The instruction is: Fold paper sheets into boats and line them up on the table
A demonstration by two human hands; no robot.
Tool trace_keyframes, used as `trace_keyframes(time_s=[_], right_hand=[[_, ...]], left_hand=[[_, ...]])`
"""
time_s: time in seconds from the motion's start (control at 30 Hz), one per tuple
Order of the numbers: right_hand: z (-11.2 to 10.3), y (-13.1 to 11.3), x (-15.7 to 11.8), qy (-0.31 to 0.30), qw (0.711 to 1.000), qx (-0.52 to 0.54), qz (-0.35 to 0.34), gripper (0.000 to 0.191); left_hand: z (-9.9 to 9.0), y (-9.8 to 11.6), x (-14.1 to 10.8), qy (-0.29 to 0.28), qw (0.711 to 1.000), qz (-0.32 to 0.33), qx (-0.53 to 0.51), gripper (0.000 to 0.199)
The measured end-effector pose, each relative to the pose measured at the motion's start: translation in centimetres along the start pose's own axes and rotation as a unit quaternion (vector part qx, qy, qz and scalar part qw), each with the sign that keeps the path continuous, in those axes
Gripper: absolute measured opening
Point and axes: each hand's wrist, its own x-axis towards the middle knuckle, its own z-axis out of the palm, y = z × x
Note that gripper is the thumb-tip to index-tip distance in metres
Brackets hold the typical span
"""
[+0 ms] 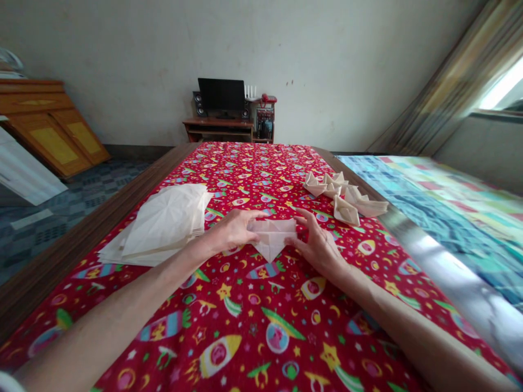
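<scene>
A partly folded sheet of white paper (270, 239), with a point toward me and a straight band across its upper part, is between my two hands over the red patterned cloth. My left hand (236, 227) pinches its left edge between thumb and fingers. At the right edge, my right hand (314, 235) grips it the same way, thumb nearer me. Left of my left hand lies a stack of creased white paper sheets (165, 218). Several folded paper boats (346, 212) sit in a group beyond my right hand.
The red cloth (253, 332) covers a table with a dark wooden edge (28, 288). A bed with a patchwork cover (449, 218) stands to the right. At the far wall is a desk (218, 124) with a monitor (223, 95). A wooden cabinet (53, 128) stands at left.
</scene>
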Motion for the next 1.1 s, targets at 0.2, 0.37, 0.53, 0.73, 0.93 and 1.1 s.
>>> trace_keyframes(time_s=[0.2,0.37,0.53,0.73,0.93,1.1], right_hand=[[-1.2,0.1,1.2,0.002,0.996,0.086,-0.011,0.007],[-2.0,-0.1,1.3,0.070,0.979,-0.031,-0.189,0.011],[-1.4,-0.1,0.9,0.014,0.942,-0.194,-0.274,0.019],[-1.3,0.5,0.3,-0.076,0.942,-0.176,-0.276,0.022],[-2.5,0.5,-0.1,-0.145,0.924,-0.195,-0.297,0.018],[-2.4,0.7,-0.1,-0.132,0.949,-0.131,-0.255,0.025]], left_hand=[[-0.3,2.5,-1.4,0.152,0.957,0.193,0.156,0.043],[-0.5,3.2,-1.9,0.208,0.903,0.239,0.291,0.020],[1.1,1.9,-2.0,0.137,0.912,0.216,0.321,0.014],[1.7,1.1,-3.0,0.057,0.933,0.190,0.302,0.016],[1.8,0.7,-4.0,0.042,0.938,0.202,0.277,0.017],[2.3,-0.1,-4.1,0.082,0.952,0.197,0.221,0.017]])
